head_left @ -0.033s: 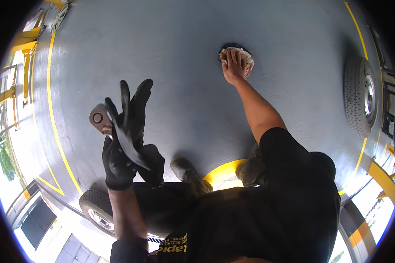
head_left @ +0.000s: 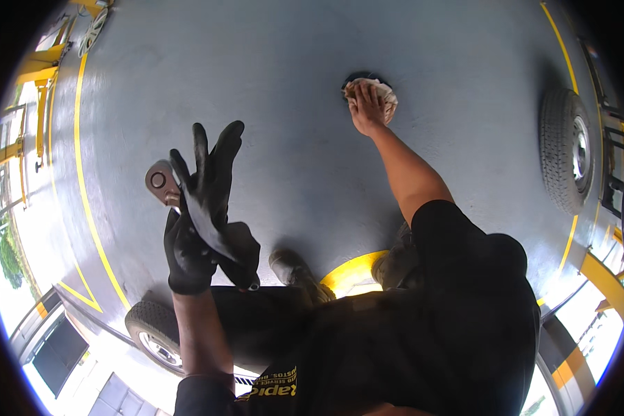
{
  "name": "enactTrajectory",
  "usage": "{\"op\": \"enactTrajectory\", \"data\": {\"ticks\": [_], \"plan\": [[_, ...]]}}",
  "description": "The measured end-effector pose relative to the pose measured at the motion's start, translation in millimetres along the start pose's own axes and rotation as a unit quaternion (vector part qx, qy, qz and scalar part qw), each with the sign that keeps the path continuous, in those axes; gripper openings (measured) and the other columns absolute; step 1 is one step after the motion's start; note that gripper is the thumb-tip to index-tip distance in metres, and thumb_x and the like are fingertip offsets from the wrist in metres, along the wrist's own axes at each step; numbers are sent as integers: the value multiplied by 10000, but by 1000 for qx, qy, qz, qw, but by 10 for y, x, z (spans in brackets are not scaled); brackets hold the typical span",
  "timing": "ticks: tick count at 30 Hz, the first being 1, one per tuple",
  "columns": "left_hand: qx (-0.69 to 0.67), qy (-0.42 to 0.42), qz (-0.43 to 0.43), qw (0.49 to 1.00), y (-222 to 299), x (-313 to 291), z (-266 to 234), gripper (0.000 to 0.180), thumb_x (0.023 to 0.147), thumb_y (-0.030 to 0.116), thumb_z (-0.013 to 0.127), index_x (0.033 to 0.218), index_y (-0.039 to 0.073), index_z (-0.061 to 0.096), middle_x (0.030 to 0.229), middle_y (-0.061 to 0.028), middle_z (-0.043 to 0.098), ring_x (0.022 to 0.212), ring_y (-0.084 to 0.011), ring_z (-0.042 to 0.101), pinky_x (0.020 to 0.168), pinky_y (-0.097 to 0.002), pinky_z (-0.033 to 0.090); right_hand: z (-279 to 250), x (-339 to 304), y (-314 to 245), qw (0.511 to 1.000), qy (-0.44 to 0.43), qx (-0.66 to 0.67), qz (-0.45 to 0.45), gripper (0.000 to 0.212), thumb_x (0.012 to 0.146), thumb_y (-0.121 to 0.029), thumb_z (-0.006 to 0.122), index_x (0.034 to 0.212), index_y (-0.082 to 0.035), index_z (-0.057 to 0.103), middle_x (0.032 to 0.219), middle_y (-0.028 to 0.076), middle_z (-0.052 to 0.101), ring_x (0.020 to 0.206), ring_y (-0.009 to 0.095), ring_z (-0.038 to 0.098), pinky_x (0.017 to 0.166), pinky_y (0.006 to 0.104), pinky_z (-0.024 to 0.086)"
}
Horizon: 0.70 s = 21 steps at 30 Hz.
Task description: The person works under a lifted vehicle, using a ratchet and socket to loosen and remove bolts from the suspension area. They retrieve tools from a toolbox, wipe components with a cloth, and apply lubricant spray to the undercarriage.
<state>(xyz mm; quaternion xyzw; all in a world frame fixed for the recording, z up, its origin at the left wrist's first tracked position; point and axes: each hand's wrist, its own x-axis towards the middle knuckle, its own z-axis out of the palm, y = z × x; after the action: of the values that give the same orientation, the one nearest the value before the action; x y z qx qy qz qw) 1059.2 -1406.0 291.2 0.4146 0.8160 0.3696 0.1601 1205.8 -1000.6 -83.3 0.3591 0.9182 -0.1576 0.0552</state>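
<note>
My left hand (head_left: 189, 260), in a black work glove, is closed around a ratchet wrench (head_left: 159, 179), whose round grey head sticks out beyond the fingers. A loose black glove (head_left: 220, 163) is held in the same grip, its limp fingers pointing up and apart. My bare right hand (head_left: 367, 109) reaches far forward and presses on a crumpled beige cloth (head_left: 390, 104), fingers spread over it. Beneath the cloth, a dark rounded thing (head_left: 358, 75) shows only its far edge; the rest is hidden, and I cannot make out its kind.
A wheel with a tyre (head_left: 558, 149) stands upright at the right. Another wheel (head_left: 149, 326) is at the lower left, beside my left forearm. Yellow lines (head_left: 80, 152) cross the grey floor (head_left: 277, 76). My boots (head_left: 291, 268) are below, near a yellow marking (head_left: 353, 270).
My right hand and the cloth sit very slightly further left and lower in the view. My left hand, with the ratchet wrench and loose glove, appears shifted slightly right.
</note>
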Motion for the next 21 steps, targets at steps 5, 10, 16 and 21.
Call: {"op": "enactTrajectory", "data": {"ticks": [5, 10, 16, 21], "plan": [[-115, -19, -31, 993, -188, 687, 195, 375, 1046, 274, 441, 1176, -26, 625, 886, -47, 654, 658, -94, 572, 572, -247, 436, -163, -27, 495, 833, -297, 443, 148, 365, 1114, -369, 417, 1043, -62, 601, 1124, 101, 673, 917, 201, 630, 826, 338, 528], [-377, -45, -111, 918, -455, 1140, 483, 524, 1081, 311, 306, 1359, -47, 568, 1154, -101, 685, 980, -159, 652, 838, -301, 519, -1245, -480, 470, 284, -534, 795, -54, 445, 1094, -427, 457, 1203, -41, 650, 1200, 157, 687, 1040, 248, 682, 890, 379, 562], [-494, -81, -145, 853, -358, 1452, 583, 517, 1105, 293, 298, 1470, -18, 490, 1327, -100, 630, 1119, -144, 628, 925, -294, 508, -3089, -1214, -159, 391, -244, 886, -58, 637, 1077, -545, 439, 1462, -41, 492, 1469, 165, 544, 1343, 290, 557, 1151, 433, 471], [-539, -87, -91, 833, -227, 1546, 617, 460, 1096, 346, 346, 1365, 26, 537, 990, -6, 605, 774, -69, 551, 662, -247, 441, -3427, -1342, -641, 386, -68, 919, -36, 722, 1064, -589, 431, 1518, -28, 439, 1512, 205, 504, 1391, 351, 515, 1168, 491, 451]]}}
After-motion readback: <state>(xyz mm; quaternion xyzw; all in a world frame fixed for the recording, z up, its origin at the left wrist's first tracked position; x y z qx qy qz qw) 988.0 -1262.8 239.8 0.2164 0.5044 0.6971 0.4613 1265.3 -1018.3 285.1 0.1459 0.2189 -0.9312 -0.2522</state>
